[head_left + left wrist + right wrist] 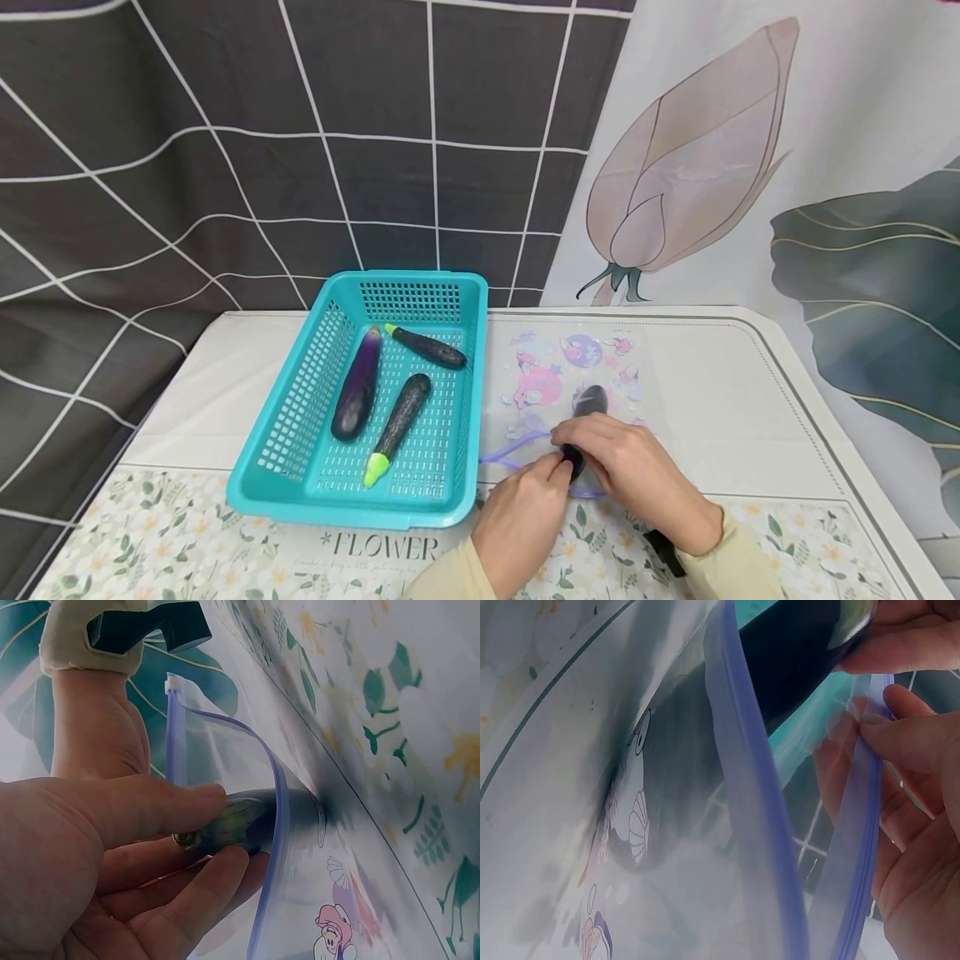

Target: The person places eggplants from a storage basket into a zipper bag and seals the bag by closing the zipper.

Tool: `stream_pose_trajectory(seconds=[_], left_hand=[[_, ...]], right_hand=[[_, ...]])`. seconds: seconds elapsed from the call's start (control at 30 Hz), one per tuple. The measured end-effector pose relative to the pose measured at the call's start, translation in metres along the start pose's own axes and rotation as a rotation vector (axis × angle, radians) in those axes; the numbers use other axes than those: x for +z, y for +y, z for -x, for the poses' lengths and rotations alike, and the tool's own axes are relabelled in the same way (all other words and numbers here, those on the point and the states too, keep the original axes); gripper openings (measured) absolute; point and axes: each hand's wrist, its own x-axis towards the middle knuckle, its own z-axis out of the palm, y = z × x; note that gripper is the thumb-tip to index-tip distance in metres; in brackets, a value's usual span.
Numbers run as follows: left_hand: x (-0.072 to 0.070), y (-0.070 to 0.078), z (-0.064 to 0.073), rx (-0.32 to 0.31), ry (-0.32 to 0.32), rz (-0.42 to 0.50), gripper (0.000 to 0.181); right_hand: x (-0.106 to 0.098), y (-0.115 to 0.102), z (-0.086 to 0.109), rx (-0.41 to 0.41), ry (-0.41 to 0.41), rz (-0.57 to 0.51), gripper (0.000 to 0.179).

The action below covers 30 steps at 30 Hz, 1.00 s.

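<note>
In the head view, a long, dark, smooth-skinned eggplant (591, 402) lies partly inside a clear plastic zip bag (540, 387) with pink and purple cartoon prints and a purple rim. The bag lies on a white table cover (720, 417) with a flowered front strip, and its mouth is towards the person. The left hand (525, 512) and right hand (637, 467) meet at the near end of the eggplant, in cream sleeves (453, 575). Just left of the bag stands a turquoise, perforated plastic basket (483, 400) holding 3 vegetables: a glossy purple-black eggplant (358, 387), and 2 speckled, dark, slender ones with bright green tips, 1 nearer (405, 417) and 1 farther back (431, 346). A dark grey curtain with white grid lines (375, 183) hangs behind

In the left wrist view, the left hand's thumb and fingers are clamped on the greenish end of the eggplant, outside the bag; the rest passes through the purple-edged mouth

In the right wrist view, the right hand's thumb and a finger pinch the purple rim, with other fingers behind the clear film. The mouth gapes around the eggplant, whose body shows through the plastic
</note>
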Motion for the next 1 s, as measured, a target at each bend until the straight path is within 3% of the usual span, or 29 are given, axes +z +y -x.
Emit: stream_pose_trajectory(seconds=[0.33,0.47,0.63,1.0], left_hand=[[0.006,0.003,-0.002,-0.022,-0.027,0.004,0.019],[0.008,0.004,-0.004,-0.021,-0.043,-0.001,0.022],[0.010,0.005,-0.006,-0.012,-0.052,-0.018,0.025],[0.017,0.004,-0.010,0.013,-0.007,-0.118,0.020]], right_hand=[[0.000,0.001,0.000,-0.001,-0.005,-0.021,0.038],[0.000,0.001,0.000,0.023,-0.034,-0.026,0.014],[0.000,-0.001,0.000,0.040,-0.043,-0.010,0.045],[0.000,-0.002,0.000,0.044,-0.033,0.001,0.047]])
